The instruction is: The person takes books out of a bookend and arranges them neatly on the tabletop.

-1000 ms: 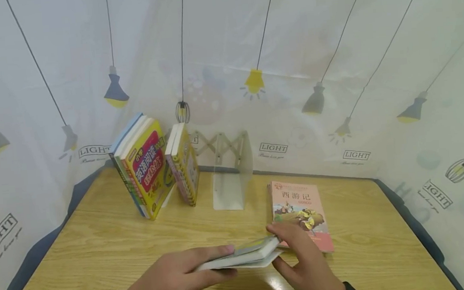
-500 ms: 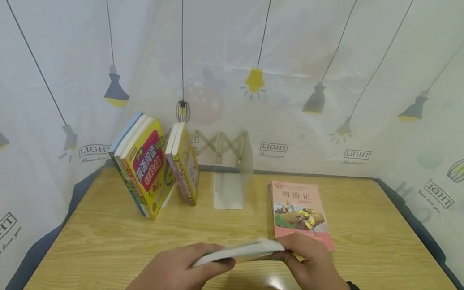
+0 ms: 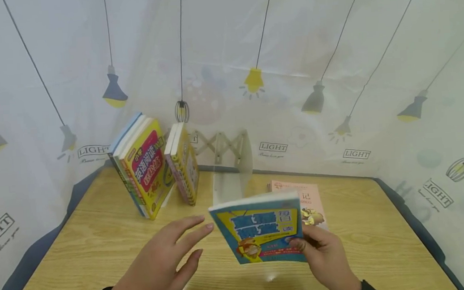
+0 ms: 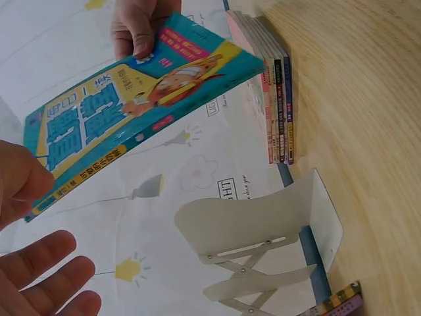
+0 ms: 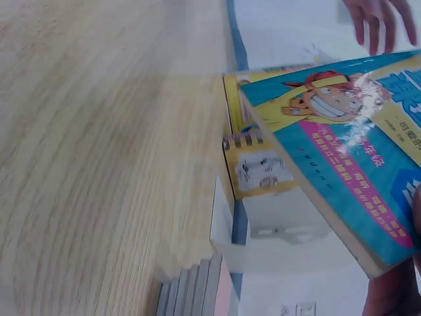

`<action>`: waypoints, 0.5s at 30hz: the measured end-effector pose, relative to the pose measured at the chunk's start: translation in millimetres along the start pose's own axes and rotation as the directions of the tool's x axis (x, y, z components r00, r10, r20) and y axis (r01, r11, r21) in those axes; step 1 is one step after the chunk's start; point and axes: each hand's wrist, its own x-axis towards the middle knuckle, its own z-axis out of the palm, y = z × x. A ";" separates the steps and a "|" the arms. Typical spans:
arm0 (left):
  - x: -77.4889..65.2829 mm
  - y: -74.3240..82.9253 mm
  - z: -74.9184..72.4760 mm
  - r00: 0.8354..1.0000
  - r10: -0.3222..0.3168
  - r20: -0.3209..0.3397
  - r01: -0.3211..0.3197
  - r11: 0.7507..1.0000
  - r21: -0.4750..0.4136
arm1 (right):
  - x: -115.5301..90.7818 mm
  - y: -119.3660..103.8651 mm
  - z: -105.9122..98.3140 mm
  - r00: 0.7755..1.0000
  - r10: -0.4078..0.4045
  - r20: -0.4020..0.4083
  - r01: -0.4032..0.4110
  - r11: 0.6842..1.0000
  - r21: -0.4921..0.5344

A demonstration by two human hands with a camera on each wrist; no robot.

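Observation:
A teal and yellow book (image 3: 258,233) with a cartoon character on its cover is held up above the table, its cover facing me. My right hand (image 3: 326,255) pinches its right side, thumb on the cover and the other fingers behind. To the left of the book, my left hand (image 3: 163,262) has its fingers spread and holds nothing; a small gap separates it from the book's edge in the head view. The left wrist view shows the book's spine and cover (image 4: 145,99). In the right wrist view the right hand is mostly cut off.
A stack of pink-covered books (image 3: 313,202) lies behind the held book, partly hidden. A white folding bookend (image 3: 234,176) stands at the table's back. Thick yellow books (image 3: 149,169) and smaller books (image 3: 187,166) lean upright at left. A lamp-print curtain surrounds the table.
The book, earlier seen nearly edge-on between both hands, is now tilted up with its cover showing. My left hand has let go and moved slightly left; my right hand keeps hold.

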 end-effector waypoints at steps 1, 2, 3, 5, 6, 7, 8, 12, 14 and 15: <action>-0.7 -0.6 -0.6 1.000 -0.015 0.009 0.015 1.000 -0.004 | 1.2 0.7 -2.4 0.997 0.071 -0.022 -0.071 0.997 0.013; -1.2 -1.0 -1.3 1.000 -0.026 0.015 0.026 1.000 -0.005 | 2.7 1.7 -5.2 0.988 0.147 -0.044 -0.146 0.989 0.023; -1.9 -1.4 -1.8 0.999 -0.033 0.018 0.033 0.999 -0.007 | 4.5 3.1 -8.2 0.973 0.220 -0.065 -0.218 0.975 0.032; -3.4 -2.3 -1.8 0.999 -0.042 0.020 0.042 0.999 -0.009 | 8.7 6.9 -14.8 0.930 0.352 -0.102 -0.350 0.936 0.040; -4.0 -2.9 -1.7 0.999 -0.045 0.020 0.045 0.999 -0.009 | 11.2 9.4 -18.5 0.907 0.405 -0.118 -0.404 0.914 0.035; -4.5 -3.3 -1.4 0.999 -0.047 0.019 0.047 0.999 -0.011 | 13.4 12.1 -22.6 0.881 0.454 -0.130 -0.454 0.890 0.036; -5.1 -3.9 -1.0 0.999 -0.048 0.018 0.049 0.999 -0.012 | 15.6 14.7 -26.6 0.854 0.501 -0.141 -0.501 0.865 0.037; -7.1 -5.5 0.6 0.997 -0.066 0.027 0.067 0.998 -0.019 | 21.3 28.1 -42.2 0.760 0.634 -0.144 -0.630 0.773 0.075; -8.1 -5.9 0.9 0.995 -0.085 0.043 0.086 0.996 -0.027 | 22.4 35.6 -47.9 0.721 0.679 -0.136 -0.672 0.734 0.097; -8.4 -6.0 0.9 0.994 -0.094 0.053 0.096 0.995 -0.033 | 22.8 39.6 -50.1 0.706 0.696 -0.130 -0.688 0.718 0.103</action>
